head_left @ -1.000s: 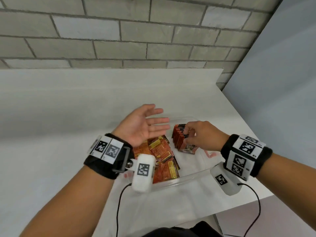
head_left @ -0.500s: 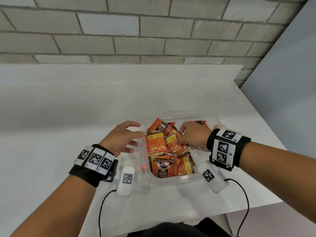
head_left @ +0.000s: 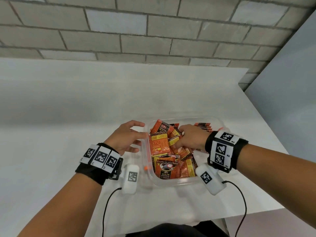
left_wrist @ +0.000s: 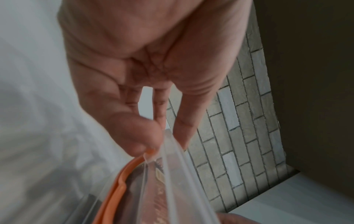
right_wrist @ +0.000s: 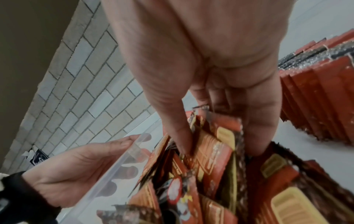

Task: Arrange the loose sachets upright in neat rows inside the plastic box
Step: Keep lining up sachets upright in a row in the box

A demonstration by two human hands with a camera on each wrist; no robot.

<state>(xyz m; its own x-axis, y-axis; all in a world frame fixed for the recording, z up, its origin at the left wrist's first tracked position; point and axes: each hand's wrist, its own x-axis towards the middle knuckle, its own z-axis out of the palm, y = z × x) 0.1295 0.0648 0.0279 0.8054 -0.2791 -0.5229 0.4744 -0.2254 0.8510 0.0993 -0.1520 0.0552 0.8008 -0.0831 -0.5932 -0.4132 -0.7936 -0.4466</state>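
A clear plastic box [head_left: 171, 183] with an orange seal sits on the white table. Loose orange sachets [head_left: 160, 144] lie heaped in its left and near part. A short row of upright sachets [head_left: 203, 126] stands at the back right. My left hand [head_left: 135, 135] rests against the outside of the box's left wall [right_wrist: 114, 166], fingers spread, thumb at the rim [left_wrist: 172, 166]. My right hand [head_left: 181, 135] reaches into the heap. In the right wrist view its thumb and fingers [right_wrist: 254, 136] pinch a few loose sachets [right_wrist: 210, 159], with the upright row [right_wrist: 316, 98] to the right.
The white table [head_left: 68, 117] runs back to a grey brick wall [head_left: 153, 31]. Its right edge lies just past the box, beside a grey panel [head_left: 290, 100]. Black cables [head_left: 106, 211] hang from both wrist units at the near table edge.
My left hand came down from above the heap to the box's left wall. My right hand left the upright row and moved left into the loose sachets, closing on some.
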